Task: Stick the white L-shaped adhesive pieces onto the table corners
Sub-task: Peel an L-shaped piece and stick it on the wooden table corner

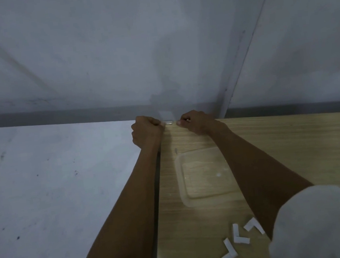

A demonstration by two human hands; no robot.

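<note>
Head view: at the far corner of the wooden tabletop (296, 144), the left hand (146, 130) and right hand (196, 122), fingers curled, each pinch an end of a white L-shaped adhesive piece (168, 123) held against the corner. Spare L-shaped pieces (240, 238) lie near a clear plastic tray (179, 171).

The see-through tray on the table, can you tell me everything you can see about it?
The see-through tray is a shallow rectangle of clear, plastic-looking material, with rounded corners and a low raised rim. It lies flat on the wooden table, and the wood grain shows through it. It looks empty apart from a small white speck. It sits near the table's left edge, between the left forearm and the right forearm, which may overlap its right side. It could be a tray or a lid; I cannot tell.
</note>
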